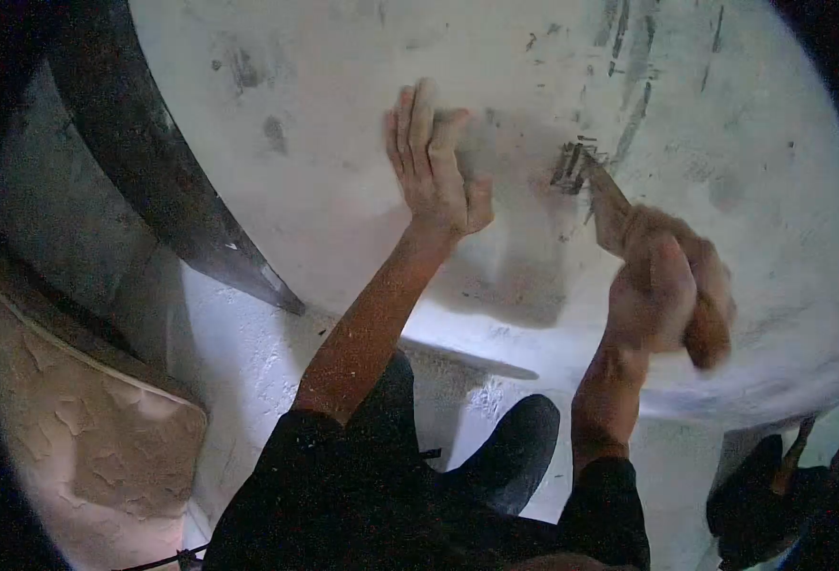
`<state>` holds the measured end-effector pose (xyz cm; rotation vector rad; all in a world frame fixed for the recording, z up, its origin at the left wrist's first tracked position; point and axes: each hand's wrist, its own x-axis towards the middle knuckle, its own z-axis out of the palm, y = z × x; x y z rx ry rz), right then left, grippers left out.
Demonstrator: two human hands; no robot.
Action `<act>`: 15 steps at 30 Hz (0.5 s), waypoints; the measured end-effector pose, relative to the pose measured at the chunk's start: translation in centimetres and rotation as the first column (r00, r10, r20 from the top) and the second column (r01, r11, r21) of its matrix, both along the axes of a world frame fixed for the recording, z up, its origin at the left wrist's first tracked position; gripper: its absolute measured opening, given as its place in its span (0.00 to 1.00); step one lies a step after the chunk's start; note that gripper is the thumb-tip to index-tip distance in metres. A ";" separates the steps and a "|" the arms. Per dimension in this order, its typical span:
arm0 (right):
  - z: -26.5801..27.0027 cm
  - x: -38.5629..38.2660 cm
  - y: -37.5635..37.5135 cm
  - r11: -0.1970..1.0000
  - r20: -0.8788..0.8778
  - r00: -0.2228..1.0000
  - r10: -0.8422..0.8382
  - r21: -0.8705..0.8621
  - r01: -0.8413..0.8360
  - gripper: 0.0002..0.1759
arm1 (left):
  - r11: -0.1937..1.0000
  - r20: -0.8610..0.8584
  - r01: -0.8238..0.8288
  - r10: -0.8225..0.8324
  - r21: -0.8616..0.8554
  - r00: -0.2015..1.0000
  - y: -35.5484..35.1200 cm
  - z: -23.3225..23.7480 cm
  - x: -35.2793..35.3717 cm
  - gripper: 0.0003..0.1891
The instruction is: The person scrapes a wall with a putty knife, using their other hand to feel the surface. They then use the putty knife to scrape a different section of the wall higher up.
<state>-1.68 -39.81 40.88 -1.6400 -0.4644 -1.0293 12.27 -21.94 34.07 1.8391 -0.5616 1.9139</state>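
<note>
A large white surface (324, 200) with a rounded edge fills most of the view, marked with dark streaks and smudges. My left hand (434, 176) lies against it with the fingers stretched out and nothing held. To its right, my right hand (662, 276) is wrapped round the wooden handle of a scraper (610, 211), slightly blurred. The scraper's tip meets the white surface at a dark scratched patch (570, 167). The butt of the handle sticks out below my fist.
A dark curved band (167, 171) borders the white surface on the left. At lower left is a brown slab (87, 428) with a rough, patterned face. Something dark (757, 504), perhaps another person, is at lower right. My legs are below on the pale floor (234, 352).
</note>
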 end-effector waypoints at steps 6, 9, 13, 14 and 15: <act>1.0 -0.1 -0.6 0.789 -0.396 0.714 -0.577 -0.498 0.360 0.14 | 1.000 0.056 0.002 -0.001 -0.011 0.998 -0.2 0.4 0.5 0.29; -0.4 2.4 0.2 0.786 -0.140 0.822 -0.553 -0.414 0.458 0.09 | 1.000 0.013 -0.025 0.025 -0.010 1.000 0.4 0.3 0.1 0.29; -1.0 -0.4 -0.2 0.935 -0.177 0.944 -0.279 0.175 0.309 0.05 | 1.000 0.060 -0.015 0.016 -0.017 0.998 -0.2 0.8 0.6 0.29; -1.2 0.3 -0.3 0.953 -0.142 0.973 -0.183 0.217 0.211 0.03 | 1.000 0.037 -0.016 0.017 -0.025 0.999 -0.3 0.5 0.2 0.29; -1.3 1.0 -0.4 0.960 -0.106 0.991 -0.084 0.257 0.109 0.02 | 1.000 0.028 -0.014 0.014 -0.017 1.000 -0.1 0.3 0.3 0.29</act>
